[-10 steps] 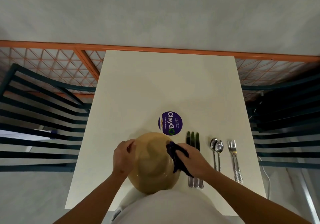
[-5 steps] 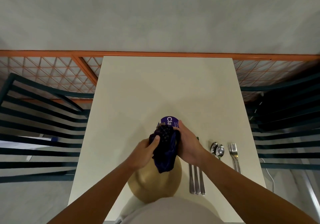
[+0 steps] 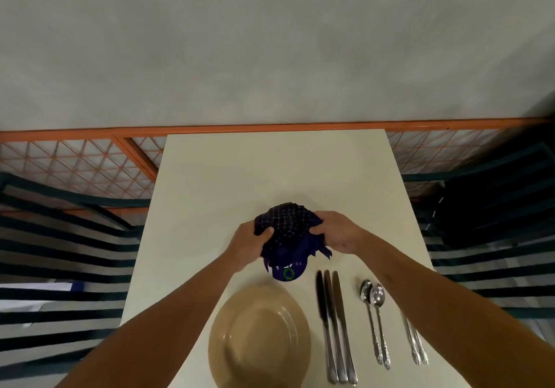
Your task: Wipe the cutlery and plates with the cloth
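Both hands are up over the middle of the worktop point(image 3: 270, 171), and between them the dark checked cloth point(image 3: 286, 222) is being held bunched. The left hand point(image 3: 247, 245) is gripping the cloth's left edge, thumb curled over the top of the fabric; the right hand point(image 3: 338, 233) is pinching the right edge, fingers folded round it. The cloth looks to be getting regathered or refolded, presumably for a fresh face before the next wipe. Loose corners are hanging down over a purple round sticker point(image 3: 289, 273), which is peeking out just below.

Nearer the person, the tan plate point(image 3: 259, 336) is lying flat on the worktop, touched by neither hand. To its right the cutlery is laid out in neat groups, probably for taking one at a time: three knives point(image 3: 333, 327) side by side, then two spoons point(image 3: 375, 321), then forks point(image 3: 416, 345), partly hidden under the right forearm. Dark slatted chairs point(image 3: 60, 252) are flanking the worktop.
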Available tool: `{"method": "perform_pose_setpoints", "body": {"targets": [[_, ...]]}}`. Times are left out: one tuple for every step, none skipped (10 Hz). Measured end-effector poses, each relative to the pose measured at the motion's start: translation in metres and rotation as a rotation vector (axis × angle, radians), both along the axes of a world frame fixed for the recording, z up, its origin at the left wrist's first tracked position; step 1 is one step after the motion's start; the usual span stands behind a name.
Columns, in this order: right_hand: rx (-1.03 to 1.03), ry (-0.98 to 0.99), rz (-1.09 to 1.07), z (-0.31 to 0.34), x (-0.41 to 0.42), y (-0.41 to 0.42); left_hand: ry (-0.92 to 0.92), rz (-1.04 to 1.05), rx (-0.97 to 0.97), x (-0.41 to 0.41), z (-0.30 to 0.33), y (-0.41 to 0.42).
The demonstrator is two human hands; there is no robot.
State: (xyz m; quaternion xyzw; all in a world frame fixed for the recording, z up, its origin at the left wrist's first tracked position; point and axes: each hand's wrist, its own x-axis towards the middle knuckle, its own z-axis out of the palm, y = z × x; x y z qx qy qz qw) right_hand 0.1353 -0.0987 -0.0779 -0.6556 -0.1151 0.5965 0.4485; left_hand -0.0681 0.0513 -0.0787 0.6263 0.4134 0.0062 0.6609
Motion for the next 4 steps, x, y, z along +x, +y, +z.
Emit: {"method": "perform_pose_setpoints", "body": {"targets": [[-0.127,-0.140,-0.062,-0.024,0.007,0.003,0.110,-0.004,-0.043,0.012,-0.014,0.009],[-0.213,-0.248,0.018,-0.048,0.009,0.003,0.234,-0.029,-0.066,0.020,-0.020,0.015],[-0.281,-0.535,0.140,-0.041,0.009,0.007,0.335,-0.110,-0.021,0.022,-0.019,0.021],[-0.289,-0.764,0.348,-0.011,0.015,0.018,0.368,-0.257,0.203,0.028,-0.007,0.041]]}}
